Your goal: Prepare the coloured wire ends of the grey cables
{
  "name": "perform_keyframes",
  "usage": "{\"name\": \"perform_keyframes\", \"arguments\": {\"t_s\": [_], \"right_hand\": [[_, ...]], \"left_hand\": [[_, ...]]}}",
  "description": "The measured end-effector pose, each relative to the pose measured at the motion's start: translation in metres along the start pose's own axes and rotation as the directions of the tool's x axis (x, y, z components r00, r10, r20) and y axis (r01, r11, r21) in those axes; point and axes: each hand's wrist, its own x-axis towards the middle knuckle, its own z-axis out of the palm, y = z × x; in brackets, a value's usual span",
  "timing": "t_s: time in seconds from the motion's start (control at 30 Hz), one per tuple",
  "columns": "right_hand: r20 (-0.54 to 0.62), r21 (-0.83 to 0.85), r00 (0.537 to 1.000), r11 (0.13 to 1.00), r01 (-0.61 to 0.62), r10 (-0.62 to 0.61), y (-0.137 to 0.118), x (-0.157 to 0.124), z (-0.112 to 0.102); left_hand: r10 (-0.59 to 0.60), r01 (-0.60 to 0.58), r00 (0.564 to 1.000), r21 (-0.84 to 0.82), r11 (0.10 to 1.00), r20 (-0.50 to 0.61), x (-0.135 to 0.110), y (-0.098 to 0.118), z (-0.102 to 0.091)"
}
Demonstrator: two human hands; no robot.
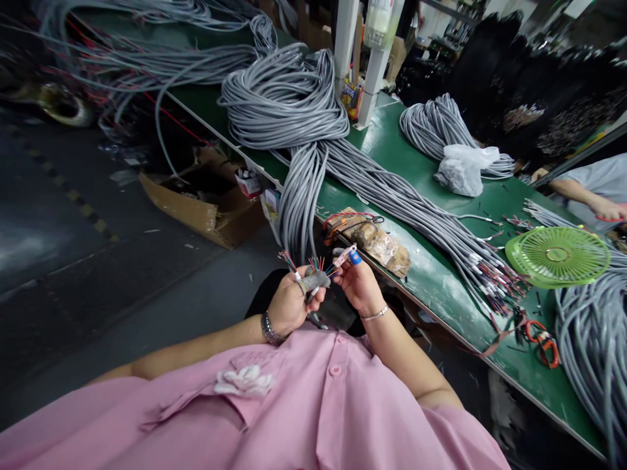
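Observation:
My left hand (289,305) is closed round a grey cable (313,282), whose thin coloured wires (317,264) fan out at the end. More coloured wire ends (287,259) stick up beside its fingers. My right hand (360,286), with a blue wrap (355,257) on one fingertip, is closed close by. It pinches a small pinkish-white piece (344,256) at the tips of the wires; its exact kind is too small to tell. A hanging bundle of grey cables (301,196) comes down from the table just beyond both hands.
The green table (416,248) bears a large grey cable coil (289,98), a wrapped block (379,241), a green fan (557,254), orange-handled scissors (541,343) and a plastic bag (465,170). A cardboard box (206,219) stands on the floor. At right shows another person's hand (607,207).

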Motion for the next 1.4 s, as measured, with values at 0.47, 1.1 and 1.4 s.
{"name": "perform_keyframes", "arguments": {"t_s": [0.47,1.1,1.4], "right_hand": [[0.021,-0.279,0.999,0.96,0.034,-0.029,0.013,-0.02,-0.002],[-0.052,-0.195,0.994,0.978,0.079,-0.091,0.028,-0.028,0.004],[-0.015,-0.239,0.997,0.969,0.071,-0.077,0.022,-0.028,0.008]], "left_hand": [[0.056,-0.084,0.991,0.24,0.967,0.119,0.002,-0.013,-0.015],[0.052,-0.058,0.997,0.135,0.989,0.05,-0.002,-0.011,-0.01],[0.051,-0.056,0.998,0.141,0.988,0.04,0.0,-0.01,-0.011]]}}
